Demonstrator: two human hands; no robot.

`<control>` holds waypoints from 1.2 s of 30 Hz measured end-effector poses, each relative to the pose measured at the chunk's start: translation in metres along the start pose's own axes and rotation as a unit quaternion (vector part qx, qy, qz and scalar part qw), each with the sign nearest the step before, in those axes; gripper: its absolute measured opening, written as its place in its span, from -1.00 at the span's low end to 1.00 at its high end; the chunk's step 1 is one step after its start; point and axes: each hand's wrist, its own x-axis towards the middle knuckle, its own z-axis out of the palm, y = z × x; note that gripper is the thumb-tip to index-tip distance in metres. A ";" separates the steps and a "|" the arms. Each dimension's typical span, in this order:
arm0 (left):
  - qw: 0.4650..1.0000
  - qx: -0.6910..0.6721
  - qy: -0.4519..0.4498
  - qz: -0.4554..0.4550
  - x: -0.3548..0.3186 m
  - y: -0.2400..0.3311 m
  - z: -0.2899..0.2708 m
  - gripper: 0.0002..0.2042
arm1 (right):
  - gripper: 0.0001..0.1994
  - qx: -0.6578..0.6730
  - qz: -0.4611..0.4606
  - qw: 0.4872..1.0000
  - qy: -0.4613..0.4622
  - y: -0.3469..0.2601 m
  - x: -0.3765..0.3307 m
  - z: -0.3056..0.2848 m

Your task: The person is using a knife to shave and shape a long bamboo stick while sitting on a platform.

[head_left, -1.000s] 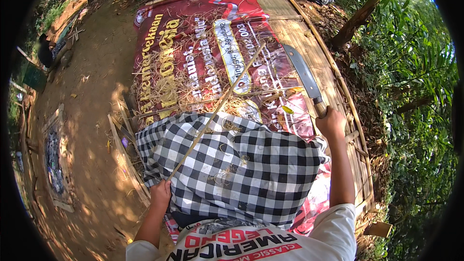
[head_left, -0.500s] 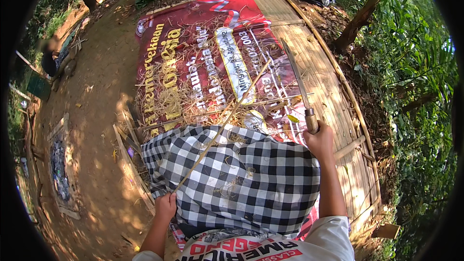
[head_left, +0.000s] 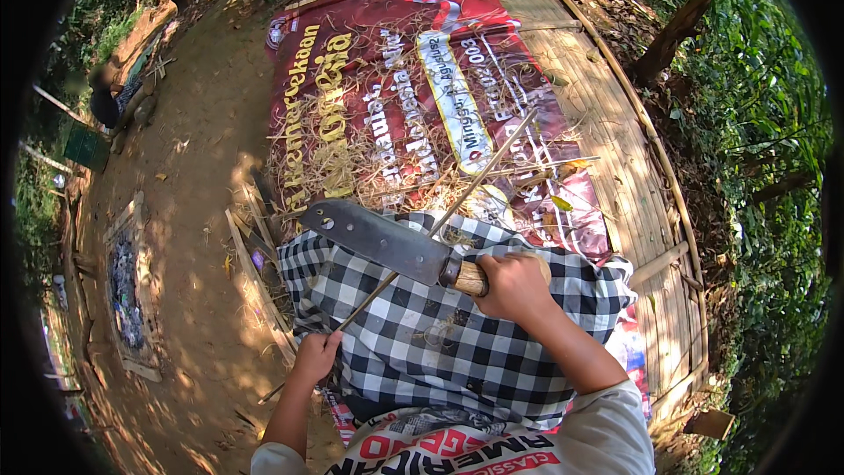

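My right hand (head_left: pixel 514 286) is wrapped round the wooden handle of a broad machete (head_left: pixel 378 242), its dark blade turned flat and pointing left above my lap. Several small holes pierce the blade, with larger ones near the tip. In my left hand (head_left: pixel 316 357), closed at the left of my lap, is a thin bamboo strip (head_left: pixel 482 174). The strip slants away to the far right, passing behind the blade, and its lower end sticks out below the hand. A black-and-white checked cloth (head_left: pixel 440 325) covers my legs under both hands.
Curly shavings (head_left: pixel 325 154) lie over a red printed banner (head_left: pixel 378 53) on a bamboo-slat platform (head_left: pixel 585 79). Another thin strip (head_left: pixel 563 161) rests across the banner. Left on the dirt is a framed ash pit (head_left: pixel 126 290); a person (head_left: pixel 105 105) sits farther off.
The machete has swung from pointing away at the right to lying across the strip, blade leftward. My right hand has come in over my lap. The strip has slid down through my left hand.
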 end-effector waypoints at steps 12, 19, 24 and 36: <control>0.994 0.049 0.091 0.020 -0.007 0.001 0.015 -0.46 | -0.75 -0.106 0.159 0.968 -0.164 0.042 0.021 -0.012; 0.989 0.088 0.105 0.047 0.000 0.005 0.008 -0.49 | -0.72 -0.139 0.254 0.952 -0.103 0.090 0.007 -0.054; 0.987 0.085 0.128 0.048 -0.005 0.007 0.012 -0.53 | -0.70 -0.105 0.213 0.967 -0.094 0.060 0.011 -0.042; 0.975 0.110 0.176 0.076 -0.005 0.009 0.019 -0.54 | -0.69 -0.183 0.256 0.937 -0.150 0.101 0.028 -0.067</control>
